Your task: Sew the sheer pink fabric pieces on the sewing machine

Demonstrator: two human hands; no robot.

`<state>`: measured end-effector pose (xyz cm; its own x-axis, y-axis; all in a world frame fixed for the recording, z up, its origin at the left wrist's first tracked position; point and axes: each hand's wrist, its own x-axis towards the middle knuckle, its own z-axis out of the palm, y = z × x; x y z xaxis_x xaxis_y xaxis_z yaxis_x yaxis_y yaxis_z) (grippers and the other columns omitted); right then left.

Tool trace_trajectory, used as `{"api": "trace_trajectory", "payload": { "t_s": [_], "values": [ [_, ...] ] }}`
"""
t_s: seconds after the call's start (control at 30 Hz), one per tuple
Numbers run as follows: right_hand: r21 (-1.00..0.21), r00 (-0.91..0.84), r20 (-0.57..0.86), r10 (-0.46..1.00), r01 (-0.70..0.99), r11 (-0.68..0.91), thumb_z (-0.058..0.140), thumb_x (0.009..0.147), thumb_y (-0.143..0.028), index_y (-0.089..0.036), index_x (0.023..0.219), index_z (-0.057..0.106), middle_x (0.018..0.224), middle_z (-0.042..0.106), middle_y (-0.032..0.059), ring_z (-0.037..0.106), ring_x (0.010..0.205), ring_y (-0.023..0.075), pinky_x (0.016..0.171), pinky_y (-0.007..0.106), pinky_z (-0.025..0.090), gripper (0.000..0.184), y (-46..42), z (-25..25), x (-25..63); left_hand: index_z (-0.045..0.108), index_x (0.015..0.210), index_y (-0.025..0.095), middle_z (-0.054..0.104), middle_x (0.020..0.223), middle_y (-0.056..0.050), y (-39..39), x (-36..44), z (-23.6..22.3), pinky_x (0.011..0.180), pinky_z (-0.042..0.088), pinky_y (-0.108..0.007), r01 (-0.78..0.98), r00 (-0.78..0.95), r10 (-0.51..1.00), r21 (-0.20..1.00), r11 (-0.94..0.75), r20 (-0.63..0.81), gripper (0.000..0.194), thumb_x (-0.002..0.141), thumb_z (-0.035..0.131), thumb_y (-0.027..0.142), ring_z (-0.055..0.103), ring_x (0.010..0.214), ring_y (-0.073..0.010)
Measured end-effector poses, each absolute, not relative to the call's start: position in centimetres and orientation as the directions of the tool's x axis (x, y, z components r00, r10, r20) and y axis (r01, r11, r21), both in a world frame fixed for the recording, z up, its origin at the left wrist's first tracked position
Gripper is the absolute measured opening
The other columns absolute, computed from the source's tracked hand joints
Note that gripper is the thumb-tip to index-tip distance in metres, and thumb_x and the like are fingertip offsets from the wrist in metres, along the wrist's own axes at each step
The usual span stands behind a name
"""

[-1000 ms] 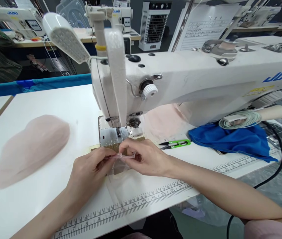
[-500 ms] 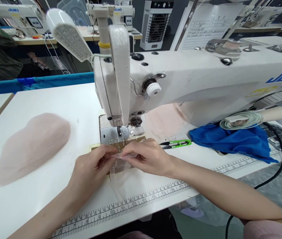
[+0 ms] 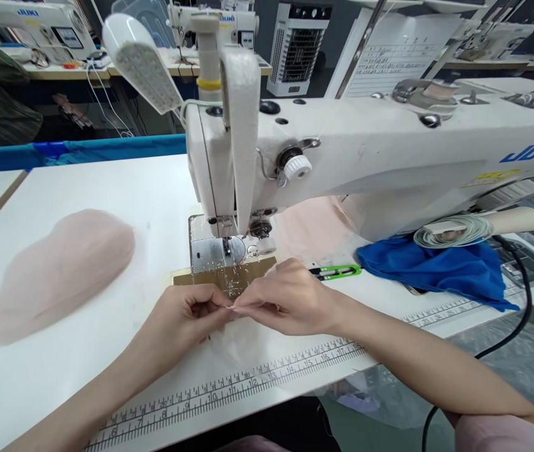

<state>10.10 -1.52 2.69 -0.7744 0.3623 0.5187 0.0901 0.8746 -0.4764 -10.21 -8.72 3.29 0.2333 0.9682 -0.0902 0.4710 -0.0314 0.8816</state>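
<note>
My left hand (image 3: 186, 320) and my right hand (image 3: 288, 295) meet fingertip to fingertip just in front of the needle plate (image 3: 215, 251) of a white sewing machine (image 3: 365, 157). Both pinch the top edge of a small sheer pale piece of fabric (image 3: 243, 342) that hangs down flat onto the white table (image 3: 120, 188). The fingers of both hands are closed on it. A brown card strip (image 3: 210, 276) lies under the plate's front edge, just beyond my fingers.
A heap of sheer pink fabric pieces (image 3: 54, 270) lies at the left. Green thread snips (image 3: 337, 271) and a blue cloth (image 3: 436, 267) lie right of the needle, under the machine arm. A printed ruler (image 3: 248, 383) runs along the table's front edge. A lamp head (image 3: 142, 63) hangs above.
My hands have drawn a little toward me, away from the needle plate, with fingertips now pressed closer together on the fabric's edge. The view has shifted slightly right.
</note>
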Motion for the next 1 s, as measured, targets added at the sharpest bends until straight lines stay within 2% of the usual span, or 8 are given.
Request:
{"api": "trace_trajectory", "payload": {
  "t_s": [0.1, 0.17, 0.37, 0.53, 0.63, 0.8, 0.87, 1.0],
  "values": [
    [-0.738, -0.802, 0.278, 0.528, 0.173, 0.652, 0.061, 0.092, -0.024, -0.017, 0.083, 0.067, 0.062, 0.066, -0.0055, 0.055, 0.050, 0.0048, 0.050, 0.018, 0.041, 0.013, -1.4, 3.0, 9.9, 0.070, 0.070, 0.024, 0.063, 0.057, 0.005, -8.8, -10.2, 2.5, 0.043, 0.036, -0.022, 0.633, 0.211, 0.977, 0.765, -0.115, -0.028, 0.025, 0.087, 0.061, 0.039, 0.051, 0.048, -0.0102],
    [-0.771, -0.780, 0.138, 0.610, 0.302, 0.561, 0.060, 0.091, -0.021, -0.017, 0.082, 0.066, 0.061, 0.064, -0.0056, 0.055, 0.051, 0.0059, 0.052, 0.019, 0.041, 0.012, -1.2, 2.9, 9.6, 0.069, 0.073, 0.024, 0.065, 0.061, 0.004, -8.8, -10.1, 1.7, 0.049, 0.037, -0.024, 0.781, 0.198, 0.971, 0.577, -0.239, 0.134, 0.023, 0.090, 0.059, 0.035, 0.055, 0.053, -0.0120],
    [-0.578, -0.701, 0.188, 0.688, 0.488, 0.654, 0.051, 0.093, -0.017, -0.016, 0.087, 0.066, 0.064, 0.064, -0.0029, 0.053, 0.053, 0.0081, 0.055, 0.022, 0.036, 0.016, -0.5, 1.3, 8.5, 0.064, 0.106, 0.018, 0.072, 0.089, -0.004, -8.5, -9.8, 0.5, 0.071, 0.040, -0.036, 0.909, 0.323, 0.841, 0.104, -0.403, 0.434, 0.017, 0.095, 0.054, 0.027, 0.063, 0.079, -0.0204],
    [-0.447, -0.709, 0.161, 0.686, 0.568, 0.691, 0.049, 0.096, -0.019, -0.018, 0.090, 0.067, 0.078, 0.071, -0.0005, 0.057, 0.060, 0.0092, 0.054, 0.024, 0.031, 0.019, -0.1, 0.8, 8.2, 0.066, 0.107, 0.018, 0.074, 0.109, -0.004, -8.9, -9.6, 0.7, 0.079, 0.038, -0.040, 0.850, 0.503, 0.698, -0.146, -0.506, 0.509, 0.019, 0.092, 0.058, 0.012, 0.064, 0.094, -0.0243],
    [-0.307, -0.719, 0.157, 0.677, 0.616, 0.726, 0.045, 0.100, -0.022, -0.018, 0.093, 0.066, 0.083, 0.072, 0.0012, 0.055, 0.057, 0.0098, 0.051, 0.026, 0.026, 0.023, 0.0, 0.8, 8.1, 0.067, 0.112, 0.018, 0.075, 0.113, -0.002, -9.0, -9.4, 0.9, 0.080, 0.037, -0.041, 0.835, 0.532, 0.692, -0.170, -0.523, 0.488, 0.023, 0.093, 0.056, 0.011, 0.066, 0.098, -0.0252],
    [0.019, -0.775, 0.277, 0.569, 0.596, 0.802, 0.040, 0.094, -0.007, -0.017, 0.107, 0.067, 0.111, 0.073, 0.0051, 0.052, 0.051, 0.0082, 0.045, 0.028, 0.022, 0.032, -0.4, 0.7, 8.6, 0.068, 0.111, 0.022, 0.073, 0.117, -0.002, -8.5, -9.5, 0.9, 0.082, 0.035, -0.044, 0.850, 0.493, 0.756, -0.055, -0.523, 0.430, 0.024, 0.096, 0.050, 0.015, 0.065, 0.105, -0.0276],
    [0.052, -0.791, 0.369, 0.488, 0.541, 0.839, 0.039, 0.093, -0.006, -0.017, 0.108, 0.069, 0.116, 0.073, 0.0031, 0.059, 0.060, 0.0097, 0.048, 0.028, 0.030, 0.035, -0.6, 0.5, 8.9, 0.068, 0.109, 0.023, 0.075, 0.112, -0.001, -8.1, -9.8, 0.8, 0.083, 0.034, -0.045, 0.849, 0.485, 0.767, -0.017, -0.528, 0.420, 0.024, 0.097, 0.049, 0.016, 0.065, 0.107, -0.0282],
    [0.066, -0.768, 0.456, 0.449, 0.532, 0.844, 0.045, 0.095, -0.011, -0.012, 0.104, 0.072, 0.104, 0.077, 0.0036, 0.065, 0.083, 0.0165, 0.058, 0.031, 0.038, 0.028, -0.9, -0.1, 9.1, 0.065, 0.115, 0.027, 0.073, 0.116, 0.003, -7.7, -10.1, 0.4, 0.082, 0.033, -0.045, 0.856, 0.468, 0.769, -0.008, -0.517, 0.435, 0.024, 0.099, 0.048, 0.019, 0.063, 0.109, -0.0267]
  ]
}}
